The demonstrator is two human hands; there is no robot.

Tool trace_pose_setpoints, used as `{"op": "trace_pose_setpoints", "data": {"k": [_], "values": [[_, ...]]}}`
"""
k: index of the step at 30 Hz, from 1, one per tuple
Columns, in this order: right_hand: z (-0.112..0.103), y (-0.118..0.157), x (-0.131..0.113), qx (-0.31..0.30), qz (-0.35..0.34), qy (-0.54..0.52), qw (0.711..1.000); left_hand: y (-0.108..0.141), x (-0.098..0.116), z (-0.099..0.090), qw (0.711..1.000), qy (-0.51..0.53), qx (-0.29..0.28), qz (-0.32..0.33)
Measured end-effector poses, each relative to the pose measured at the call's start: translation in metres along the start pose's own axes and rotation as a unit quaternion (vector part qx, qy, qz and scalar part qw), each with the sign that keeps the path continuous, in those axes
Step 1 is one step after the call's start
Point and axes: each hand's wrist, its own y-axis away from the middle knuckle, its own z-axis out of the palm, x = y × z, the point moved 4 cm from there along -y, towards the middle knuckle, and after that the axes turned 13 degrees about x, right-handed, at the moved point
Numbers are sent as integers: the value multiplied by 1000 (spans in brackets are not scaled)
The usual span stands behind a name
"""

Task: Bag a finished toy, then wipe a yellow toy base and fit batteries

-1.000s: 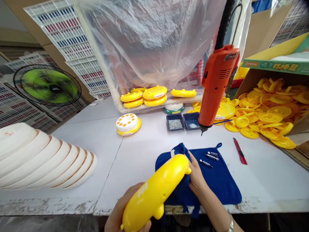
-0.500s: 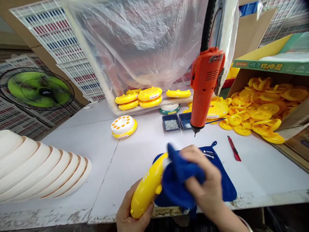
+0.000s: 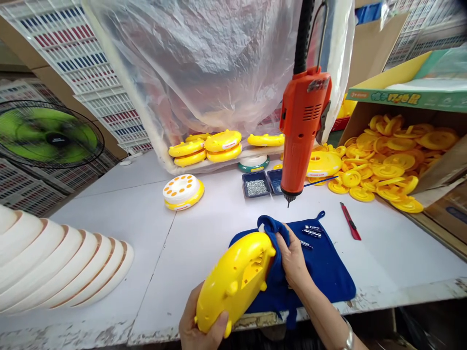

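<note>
My left hand grips the lower end of a yellow plastic toy base, thumb on its near face. The base is tilted up, its underside with small feet and an open compartment turned toward me. My right hand is closed on a bunched blue cloth pressed against the base's far right side, which is hidden behind it. Beneath lies a blue fabric mat with a few batteries on it. Above hangs an orange electric screwdriver, bit pointing down.
Left stands a stack of white bowl-like parts; a white-topped yellow toy sits behind. A tray of screws, a red utility knife, yellow discs spilling from a box, stacked yellow bases and a fan surround the table.
The yellow base has turned so its underside now faces me. My right hand with the cloth has shifted to the base's upper right edge. The view has moved slightly.
</note>
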Motion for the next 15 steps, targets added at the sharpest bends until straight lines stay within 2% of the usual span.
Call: {"op": "trace_pose_setpoints", "data": {"k": [3,6,9,12,15], "values": [[-4,-1,5,14,7,-5,1000,-2,-2,5,999,14,-7,-31],[-5,-2,2,12,-5,-6,1000,-9,12,6,997,-29,-66,-37],[-3,4,-11,-15,-30,-6,999,-22,40,3,986,-71,-150,3],[1,15,-33,-67,-92,9,994,-31,67,1,953,-157,-253,58],[1,27,-58,-96,-159,33,982,-30,82,2,917,-265,-256,151]]}}
